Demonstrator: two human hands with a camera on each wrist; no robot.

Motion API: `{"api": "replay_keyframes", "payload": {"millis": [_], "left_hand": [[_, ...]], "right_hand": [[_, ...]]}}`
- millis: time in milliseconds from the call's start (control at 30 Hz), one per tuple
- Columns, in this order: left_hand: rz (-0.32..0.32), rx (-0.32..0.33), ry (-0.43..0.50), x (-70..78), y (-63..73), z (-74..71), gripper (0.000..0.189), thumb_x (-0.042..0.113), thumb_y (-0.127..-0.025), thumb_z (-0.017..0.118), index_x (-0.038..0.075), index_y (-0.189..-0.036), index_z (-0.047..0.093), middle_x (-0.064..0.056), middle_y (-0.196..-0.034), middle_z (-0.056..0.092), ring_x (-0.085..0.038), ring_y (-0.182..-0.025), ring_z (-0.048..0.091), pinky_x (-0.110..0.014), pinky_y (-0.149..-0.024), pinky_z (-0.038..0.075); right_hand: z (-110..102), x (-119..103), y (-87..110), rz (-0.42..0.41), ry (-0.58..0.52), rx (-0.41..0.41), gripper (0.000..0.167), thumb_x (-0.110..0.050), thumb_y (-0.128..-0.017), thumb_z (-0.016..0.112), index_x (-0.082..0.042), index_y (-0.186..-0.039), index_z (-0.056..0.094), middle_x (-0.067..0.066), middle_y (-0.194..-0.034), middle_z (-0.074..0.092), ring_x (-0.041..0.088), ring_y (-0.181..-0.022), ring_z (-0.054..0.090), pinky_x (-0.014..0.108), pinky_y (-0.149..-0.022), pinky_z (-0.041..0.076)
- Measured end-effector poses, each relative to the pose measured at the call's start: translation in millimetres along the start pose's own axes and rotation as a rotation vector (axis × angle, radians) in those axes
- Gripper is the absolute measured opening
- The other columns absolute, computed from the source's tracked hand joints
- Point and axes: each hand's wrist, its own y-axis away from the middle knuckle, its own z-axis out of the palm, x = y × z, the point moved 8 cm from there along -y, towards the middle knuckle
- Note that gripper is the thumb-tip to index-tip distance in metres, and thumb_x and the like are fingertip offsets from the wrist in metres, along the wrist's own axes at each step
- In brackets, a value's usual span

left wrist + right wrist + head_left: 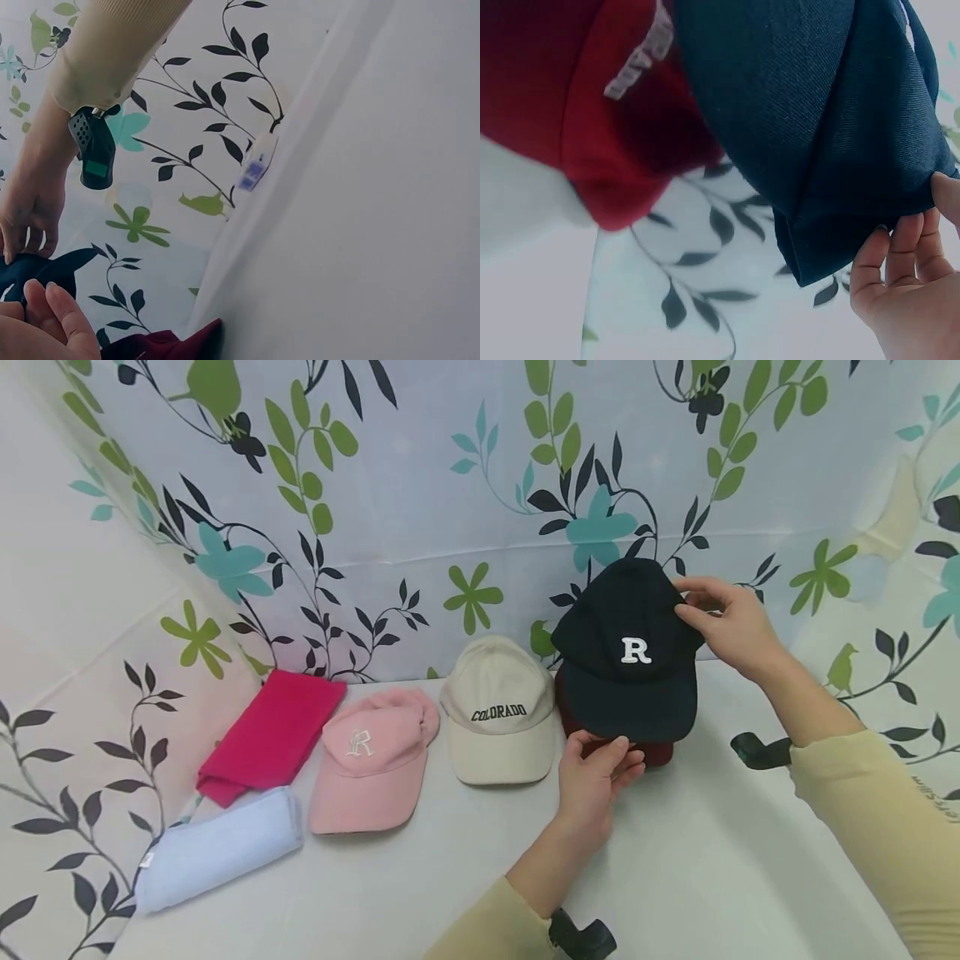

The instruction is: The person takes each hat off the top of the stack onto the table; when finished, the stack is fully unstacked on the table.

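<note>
The navy cap (pixel 630 681) is being held between two bare hands, to the right of the beige cap (pixel 501 737), the landmark on the white surface (pixel 495 868). The right hand (pixel 723 622) is pinching the navy cap's edge on the side farther from the beige cap, thumb and fingers clamped on the fabric. The left hand (pixel 596 781) is gripping the front edge of the brim (pixel 630 708), slightly lower than the beige cap. The head view is showing the white letter R (pixel 636 651) face on; the right wrist view is giving a side aspect of the panels and a closer look at the fingertips. A red cap (pixel 626 135) is sitting just right of the beige cap, behind the navy one; its white lettering (pixel 641 60) is appearing only in the right wrist view. Whether navy and red are touching, I cannot tell. A pink cap (pixel 375 764) is lying left of the beige cap, with a crimson cloth (pixel 273 735) and a pale blue cloth (pixel 221 850) resting farther left, all three showing only in the head view. The left wrist view alone is revealing a green patch (pixel 96 169) on the right wrist's black device (pixel 86 135), well right of the beige cap
</note>
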Motion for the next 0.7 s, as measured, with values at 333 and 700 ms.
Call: {"api": "replay_keyframes", "payload": {"millis": [333,700], "left_hand": [[-0.067,0.035,-0.021,-35.2,-5.3,18.1,0.023,0.006,-0.092,0.074,0.008,-0.107,0.056,-0.014,-0.098,0.07,-0.017,-0.075,0.069,-0.036,-0.081,0.061],[-0.066,0.124,-0.019,-73.3,-20.1,43.8,0.024,-0.001,-0.086,0.076,0.009,-0.097,0.057,-0.011,-0.086,0.071,-0.018,-0.068,0.066,-0.036,-0.072,0.062]], "right_hand": [[-14.8,25.9,4.4,0.067,0.056,-0.009,0.04,-0.022,-0.106,0.054,-0.003,-0.141,0.054,0.025,-0.127,0.056,0.04,-0.121,0.049,0.04,-0.087,0.045],[-36.1,65.3,8.3,0.181,0.095,0.046,0.042,-0.023,-0.107,0.049,-0.005,-0.145,0.051,0.028,-0.133,0.05,0.044,-0.125,0.044,0.061,-0.098,0.043]]}}
